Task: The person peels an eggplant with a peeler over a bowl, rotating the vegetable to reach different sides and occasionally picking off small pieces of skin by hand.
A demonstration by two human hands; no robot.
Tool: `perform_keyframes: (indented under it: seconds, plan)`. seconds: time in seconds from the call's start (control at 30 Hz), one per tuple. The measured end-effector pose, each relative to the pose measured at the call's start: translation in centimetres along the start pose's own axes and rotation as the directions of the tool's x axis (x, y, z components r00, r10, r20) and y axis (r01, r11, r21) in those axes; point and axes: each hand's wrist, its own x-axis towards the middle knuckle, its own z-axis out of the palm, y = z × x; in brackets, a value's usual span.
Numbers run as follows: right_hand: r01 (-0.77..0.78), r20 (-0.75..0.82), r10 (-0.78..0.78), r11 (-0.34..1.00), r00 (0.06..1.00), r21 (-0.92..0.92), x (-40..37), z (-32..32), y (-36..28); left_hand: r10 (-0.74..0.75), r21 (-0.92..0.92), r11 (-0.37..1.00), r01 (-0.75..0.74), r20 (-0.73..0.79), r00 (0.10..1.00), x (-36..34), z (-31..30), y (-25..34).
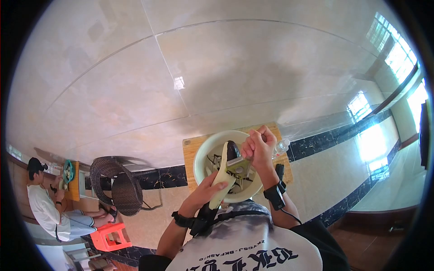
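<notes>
A long eggplant [224, 170], pale where its skin is off and dark at both ends, tilts over a light-coloured basin [198, 159]. My left hand [204, 193] is closed around its lower part, thumb along the pale flesh. In my right hand [261, 148] is a peeler [238, 166], its handle inside my closed fingers and its head against the eggplant's side. Dark strips of peel [212, 160] lie in the basin, partly hidden by the eggplant and my hands.
The basin stands on a wooden table [190, 147] by the wall, with a clear plastic bottle [282, 146] to its right. Further left are a woven chair [126, 194], a red stool [110, 237] and another person [47, 203] seated at a small table with a teal basin [68, 170].
</notes>
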Motion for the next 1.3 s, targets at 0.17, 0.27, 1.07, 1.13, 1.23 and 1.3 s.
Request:
perform_keyframes:
  seconds: [0.17, 0.27, 1.07, 1.13, 1.23, 1.3]
  plan:
    - [0.081, -0.086, -0.082, 0.997, 0.993, -0.009, 0.7, -0.6, -0.5, -0.013, -0.042, 0.999, 0.014, 0.018, 1.0, -0.5, -0.4, -0.4]
    - [0.134, -0.148, -0.137, 0.991, 0.979, -0.031, 2.7, -1.4, -1.8, -0.012, -0.041, 0.999, 0.013, 0.021, 1.0, -1.0, -0.2, -0.1]
    - [-0.045, -0.072, 0.047, 0.998, 0.996, 0.037, 0.2, 0.3, -0.2, 0.04, -0.022, 0.999, -0.039, 0.016, 0.999, 0.4, 0.6, 1.2]
    - [-0.034, -0.053, 0.034, 0.999, 0.998, 0.007, 0.1, 0.7, -0.5, 0.039, -0.027, 0.999, -0.038, 0.027, 0.999, 0.2, 0.5, 1.1]
    - [-0.012, -0.036, 0.011, 1.0, 0.999, -0.016, 0.2, 1.0, -0.6, 0.035, -0.04, 0.999, -0.034, 0.03, 0.999, 0.0, 0.4, 1.2]
    - [-0.005, -0.036, 0.004, 1.0, 0.999, -0.02, 0.2, 1.0, -0.6, 0.04, -0.048, 0.998, -0.039, 0.025, 0.999, -0.1, 0.5, 1.2]
